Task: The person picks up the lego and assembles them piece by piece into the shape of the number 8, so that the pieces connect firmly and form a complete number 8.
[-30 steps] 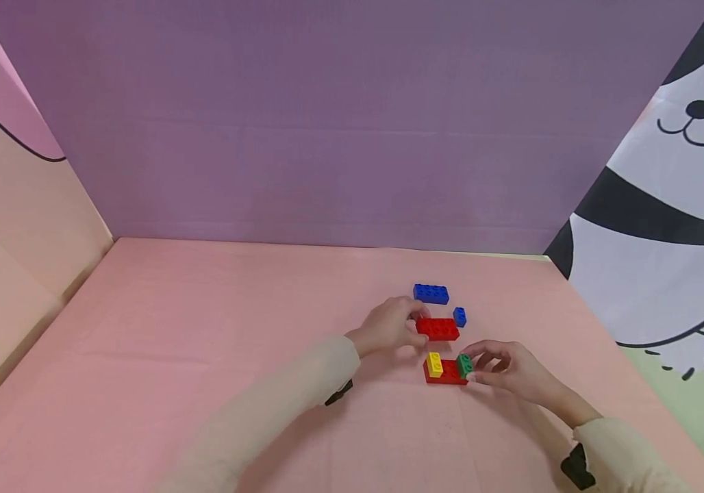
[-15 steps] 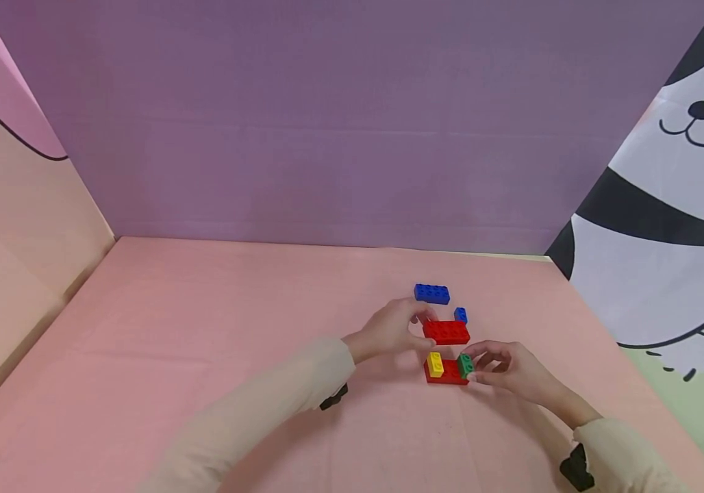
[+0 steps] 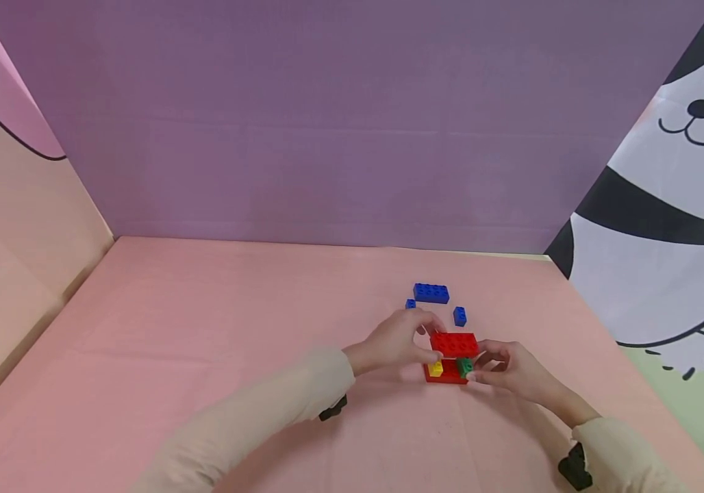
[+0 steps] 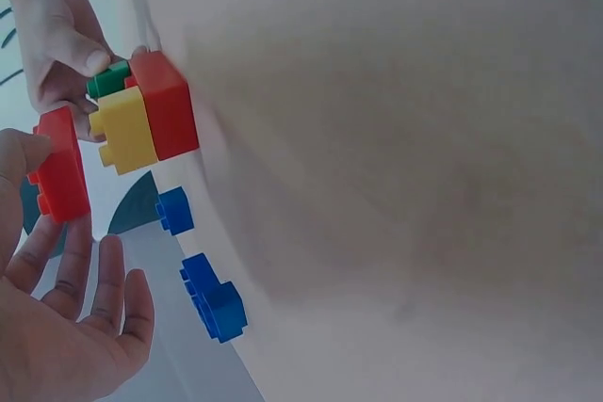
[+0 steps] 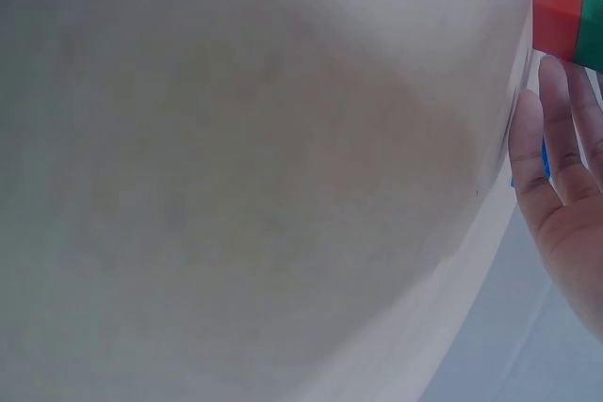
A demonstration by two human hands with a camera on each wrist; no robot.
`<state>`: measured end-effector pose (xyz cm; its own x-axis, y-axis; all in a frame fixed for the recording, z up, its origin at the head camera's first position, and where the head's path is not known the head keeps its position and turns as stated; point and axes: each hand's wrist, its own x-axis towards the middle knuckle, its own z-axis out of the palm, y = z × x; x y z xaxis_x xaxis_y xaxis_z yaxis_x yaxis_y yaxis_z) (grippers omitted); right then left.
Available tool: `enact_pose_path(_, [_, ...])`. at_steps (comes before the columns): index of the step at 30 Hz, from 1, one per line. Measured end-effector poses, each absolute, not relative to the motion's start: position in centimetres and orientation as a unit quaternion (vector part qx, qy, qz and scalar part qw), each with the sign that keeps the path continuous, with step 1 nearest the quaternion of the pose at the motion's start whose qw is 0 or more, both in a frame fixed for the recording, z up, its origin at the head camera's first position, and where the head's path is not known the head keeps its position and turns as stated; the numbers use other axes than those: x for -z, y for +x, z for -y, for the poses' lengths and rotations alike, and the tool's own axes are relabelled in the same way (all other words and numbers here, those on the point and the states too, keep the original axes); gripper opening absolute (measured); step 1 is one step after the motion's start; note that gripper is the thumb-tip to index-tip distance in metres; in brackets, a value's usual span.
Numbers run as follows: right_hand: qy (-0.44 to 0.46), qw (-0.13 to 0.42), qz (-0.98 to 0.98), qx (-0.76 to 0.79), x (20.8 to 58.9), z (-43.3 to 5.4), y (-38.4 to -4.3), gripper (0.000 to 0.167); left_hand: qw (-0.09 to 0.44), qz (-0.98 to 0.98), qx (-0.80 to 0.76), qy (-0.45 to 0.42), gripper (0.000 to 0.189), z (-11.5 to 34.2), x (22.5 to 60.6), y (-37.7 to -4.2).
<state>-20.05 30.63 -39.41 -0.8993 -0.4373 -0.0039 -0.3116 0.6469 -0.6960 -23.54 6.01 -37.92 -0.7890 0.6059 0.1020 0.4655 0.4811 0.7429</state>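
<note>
My left hand [image 3: 394, 340] pinches the upper red building brick [image 3: 454, 344] between thumb and fingers. That brick is held just above a second, lower red brick [image 3: 450, 373], overlapping its far edge in the head view. A yellow brick [image 4: 127, 131] sits on the lower brick's left end and a green brick [image 3: 465, 368] on its right end, with a gap between them. At the right end my right hand [image 3: 512, 370] has its thumb and fingers about the green brick. In the right wrist view its fingertips [image 5: 554, 68] meet the end of the stack.
Behind the hands lie a long blue brick [image 3: 431, 293] and a small blue brick [image 3: 459, 316]. Another small blue brick [image 3: 410, 304] shows partly beyond my left hand. A purple wall [image 3: 327, 137] rises at the back of the pink table [image 3: 204, 329].
My left hand has carried the upper red brick rightward and nearer, over the lower red brick. A small blue brick behind that hand has come into view. The right hand has stayed put.
</note>
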Motion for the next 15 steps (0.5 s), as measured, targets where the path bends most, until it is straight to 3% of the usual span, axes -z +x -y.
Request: enact_pose_path(15, [-0.216, 0.079, -0.901, 0.367, 39.77, -30.77, -20.2, 0.041, 0.094, -0.854, -0.391, 0.329, 0.034, -5.91, 38.25, -22.82])
